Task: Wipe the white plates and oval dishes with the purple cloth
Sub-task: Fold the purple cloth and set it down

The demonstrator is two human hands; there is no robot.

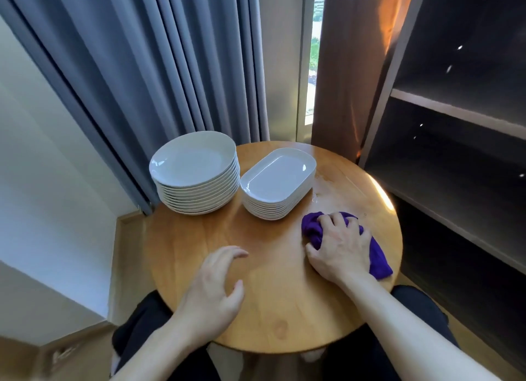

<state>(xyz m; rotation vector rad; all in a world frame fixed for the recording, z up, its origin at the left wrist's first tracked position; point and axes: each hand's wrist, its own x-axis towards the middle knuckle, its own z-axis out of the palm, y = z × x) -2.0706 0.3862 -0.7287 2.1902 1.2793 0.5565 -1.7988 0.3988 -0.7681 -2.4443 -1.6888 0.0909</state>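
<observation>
head view | right hand [341, 246] centre right, grip curled round the bunched purple cloth [380, 261] on the round worktop [270, 309] | left hand [213, 289] lower centre, grip spread, holding nothing | white plates [193, 164] stacked centre left, oval dishes [277, 178] stacked just beside, to their right

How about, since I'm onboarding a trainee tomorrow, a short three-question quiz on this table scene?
1. True or false: the right hand grips the purple cloth on the wooden table.
2. Of the stacked round plates and stacked oval dishes, which is nearer the cloth? A) plates B) dishes C) equally near
3. Fill in: the left hand hovers open, holding ____.
Key: 1 true; 2 B; 3 nothing.
</observation>
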